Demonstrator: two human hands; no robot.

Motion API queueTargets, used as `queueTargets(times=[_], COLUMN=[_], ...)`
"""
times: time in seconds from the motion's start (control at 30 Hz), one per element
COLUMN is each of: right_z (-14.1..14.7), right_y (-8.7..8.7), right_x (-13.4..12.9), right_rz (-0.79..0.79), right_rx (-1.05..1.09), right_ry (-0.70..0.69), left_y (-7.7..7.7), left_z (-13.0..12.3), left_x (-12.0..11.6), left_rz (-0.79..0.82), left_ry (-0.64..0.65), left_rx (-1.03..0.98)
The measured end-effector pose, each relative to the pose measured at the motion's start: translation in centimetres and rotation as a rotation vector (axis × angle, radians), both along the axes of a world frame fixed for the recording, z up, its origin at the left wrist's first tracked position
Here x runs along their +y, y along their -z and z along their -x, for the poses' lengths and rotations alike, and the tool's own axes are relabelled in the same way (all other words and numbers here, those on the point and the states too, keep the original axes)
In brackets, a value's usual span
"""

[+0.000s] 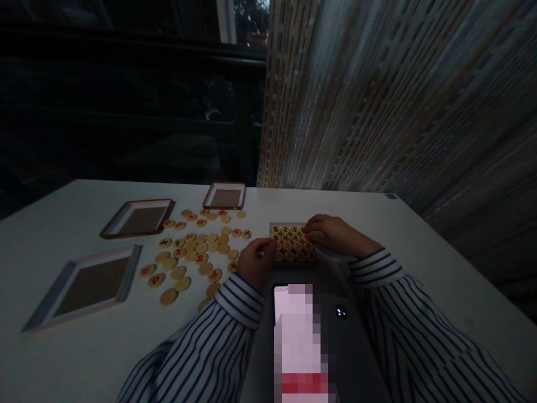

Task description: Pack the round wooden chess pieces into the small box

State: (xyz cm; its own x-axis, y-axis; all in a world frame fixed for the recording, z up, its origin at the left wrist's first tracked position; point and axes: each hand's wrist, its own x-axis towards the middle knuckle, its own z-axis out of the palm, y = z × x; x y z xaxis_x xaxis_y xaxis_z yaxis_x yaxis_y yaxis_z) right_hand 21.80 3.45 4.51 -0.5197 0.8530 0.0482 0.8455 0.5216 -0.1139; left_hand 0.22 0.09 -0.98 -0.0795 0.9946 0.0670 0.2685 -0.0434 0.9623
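A small box (292,264) stands on the table, holding Chinese chess pieces (289,246) packed in rows. Black characters mark the far rows and red ones the near rows. My left hand (257,258) is curled against the box's left side, its fingertips at the rim. From the right, my right hand (335,234) reaches over the far right corner, fingers together on a piece there that they mostly cover. Many loose round wooden pieces (201,247) lie scattered left of my left hand, some showing red or black characters, others plain side up.
Two shallow brown-rimmed trays or lids (166,202) (224,208) lie toward the back left. A pale-rimmed one (131,263) is nearer on the left. A lit phone (293,330) lies on a dark flat thing (352,341) before me. A string curtain (335,95) hangs behind the white table (419,268).
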Motion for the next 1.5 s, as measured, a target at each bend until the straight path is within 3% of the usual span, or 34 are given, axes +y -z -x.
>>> queueTargets(times=[1.33,1.5], right_z=[0.05,0.04], right_y=[-0.46,-0.76], right_x=[-0.13,-0.20], right_rz=[-0.005,-0.014], right_rx=[-0.026,-0.030], right_ry=[0.012,0.088], left_y=[0.26,0.29], left_z=[0.10,0.17], left_x=[0.00,0.07], left_rz=[-0.020,-0.020], left_ry=[0.003,-0.018], left_rx=[0.006,0.024])
